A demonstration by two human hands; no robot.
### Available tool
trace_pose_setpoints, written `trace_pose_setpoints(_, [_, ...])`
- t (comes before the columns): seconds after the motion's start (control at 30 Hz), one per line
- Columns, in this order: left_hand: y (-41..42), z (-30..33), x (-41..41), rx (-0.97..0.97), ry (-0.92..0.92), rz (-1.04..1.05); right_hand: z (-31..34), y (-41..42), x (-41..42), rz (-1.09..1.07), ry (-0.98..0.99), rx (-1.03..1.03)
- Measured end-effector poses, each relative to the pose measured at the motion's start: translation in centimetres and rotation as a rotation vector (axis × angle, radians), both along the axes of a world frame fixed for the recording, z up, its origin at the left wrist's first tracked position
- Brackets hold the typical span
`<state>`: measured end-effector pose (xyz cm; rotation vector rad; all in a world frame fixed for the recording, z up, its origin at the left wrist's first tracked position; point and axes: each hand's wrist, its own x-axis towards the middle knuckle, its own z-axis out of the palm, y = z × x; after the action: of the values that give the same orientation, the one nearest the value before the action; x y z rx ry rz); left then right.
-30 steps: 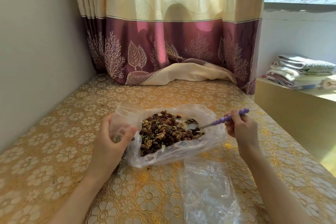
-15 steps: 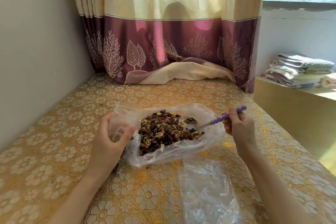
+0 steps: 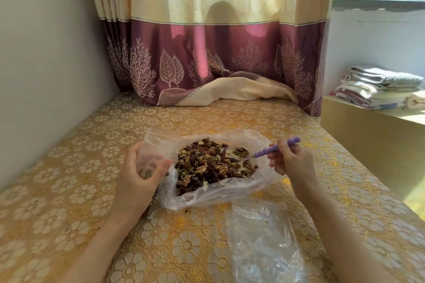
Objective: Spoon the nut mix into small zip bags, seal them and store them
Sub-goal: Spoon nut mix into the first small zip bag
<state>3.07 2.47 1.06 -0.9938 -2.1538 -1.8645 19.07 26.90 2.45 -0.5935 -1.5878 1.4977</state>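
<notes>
Gold tablecloth point(image 3: 69, 190) carries the nuts point(image 3: 211, 165). My left hand point(image 3: 138, 179) grips a bag point(image 3: 151, 151); my right hand point(image 3: 292, 163) pinches the spoon point(image 3: 273, 149).

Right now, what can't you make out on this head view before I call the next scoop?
- Small zip bag: how full it is; the left hand covers its lower part.
- Spoon: the bowl is sunk in the nut mix, its load unclear.
- Flat clear bags near the right forearm: count unreadable, and the bottom edge cuts them off.
- Right hand: fingertips hidden behind the handle.
</notes>
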Motion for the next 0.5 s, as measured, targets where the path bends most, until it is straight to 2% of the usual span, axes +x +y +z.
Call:
trace_pose_setpoints(0.33, [0.0,0.4,0.2,-0.021,0.010,0.017,0.1,0.1,0.0,-0.070,0.069,-0.156])
trace_pose_setpoints(0.5, [0.0,0.6,0.5,-0.022,0.021,0.008,1.9,-0.9,-0.5,-0.050,0.130,-0.146])
